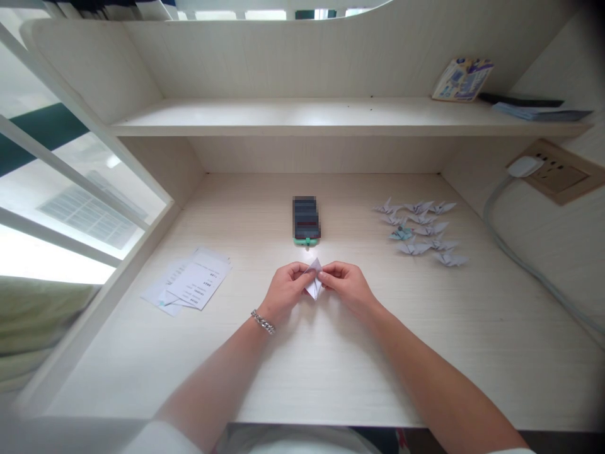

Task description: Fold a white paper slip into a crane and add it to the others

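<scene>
Both of my hands meet over the middle of the pale wooden desk (331,372). My left hand (285,291), with a metal bracelet on its wrist, and my right hand (347,285) each pinch a small folded piece of white paper (314,285) held between them, just above the desk. The paper has a pointed tip at the top and a pointed lower end. Fingers of both hands are closed on it.
A phone (306,220) lies flat just beyond my hands. Several folded paper cranes (420,230) sit at the right. Printed paper slips (193,285) lie at the left. A shelf (331,116) above holds a booklet (462,79). A plug and cable (524,167) hang on the right wall.
</scene>
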### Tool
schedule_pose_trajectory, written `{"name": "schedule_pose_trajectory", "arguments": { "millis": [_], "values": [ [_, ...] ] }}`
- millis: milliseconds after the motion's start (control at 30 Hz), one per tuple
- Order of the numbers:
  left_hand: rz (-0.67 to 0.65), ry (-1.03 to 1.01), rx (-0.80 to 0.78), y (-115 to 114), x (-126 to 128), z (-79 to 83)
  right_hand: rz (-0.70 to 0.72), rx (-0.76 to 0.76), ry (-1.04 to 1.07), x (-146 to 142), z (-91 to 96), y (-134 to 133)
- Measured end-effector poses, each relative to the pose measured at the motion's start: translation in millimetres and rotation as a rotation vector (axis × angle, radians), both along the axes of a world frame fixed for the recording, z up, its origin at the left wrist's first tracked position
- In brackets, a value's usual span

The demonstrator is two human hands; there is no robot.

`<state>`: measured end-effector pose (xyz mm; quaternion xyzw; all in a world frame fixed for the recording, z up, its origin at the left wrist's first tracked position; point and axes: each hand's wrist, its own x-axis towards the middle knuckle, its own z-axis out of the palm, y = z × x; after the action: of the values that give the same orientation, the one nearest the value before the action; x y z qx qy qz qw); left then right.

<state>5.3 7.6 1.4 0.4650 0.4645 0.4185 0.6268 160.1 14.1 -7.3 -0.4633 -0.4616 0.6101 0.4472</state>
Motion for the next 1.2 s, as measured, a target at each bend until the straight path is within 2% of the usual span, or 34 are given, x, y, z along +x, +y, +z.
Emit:
{"name": "schedule_pose_trajectory", "arguments": {
  "millis": [167,333,433,833,1200],
  "values": [
    [0.003,-0.09,-0.047,-1,0,3.3,0.005,-0.005,-0.01,0,2.0,1],
    [-0.044,-0.346,-0.134,-2,-1,11.4,-0.04,-0.043,0.032,1,8.3,0],
    [-0.024,-0.407,-0.152,-2,-2,11.1,-0.05,-0.047,0.054,3,10.3,-1],
    [-0.027,-0.207,-0.015,-2,0,1.9,-0.052,0.068,-0.03,3,0.3,1],
    [0.058,-0.074,0.013,1,-1,-4.7,0.001,0.016,0.003,1,4.6,-1]
  ]
}}
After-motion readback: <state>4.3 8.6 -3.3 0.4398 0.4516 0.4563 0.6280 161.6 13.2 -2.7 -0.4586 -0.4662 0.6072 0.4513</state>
